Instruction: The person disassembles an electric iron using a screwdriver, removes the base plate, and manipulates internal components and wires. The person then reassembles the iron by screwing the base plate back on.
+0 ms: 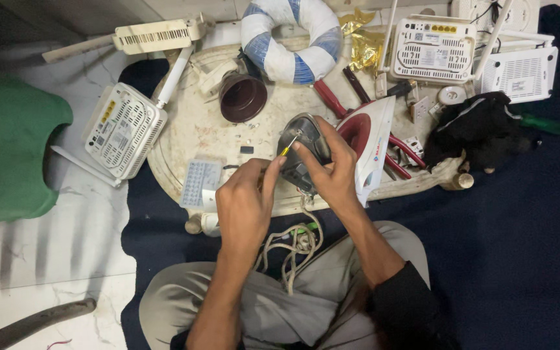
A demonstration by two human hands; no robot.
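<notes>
Left hand and right hand grip iron at table edge.

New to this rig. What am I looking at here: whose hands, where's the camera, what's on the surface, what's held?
No machine here: a seated person's two bare hands, seen from a camera worn on their head and looking down over their knees.

The left hand holds a small yellow-handled screwdriver against the grey body of an electric iron. The right hand steadies that iron; its white and red shell lies beside it, and its cord hangs into the lap.

They work over a round pale tray on the floor. On or around it: a brown cup, a blue-and-white wrapped ring, red-handled pliers, a black cloth and several white routers.
</notes>
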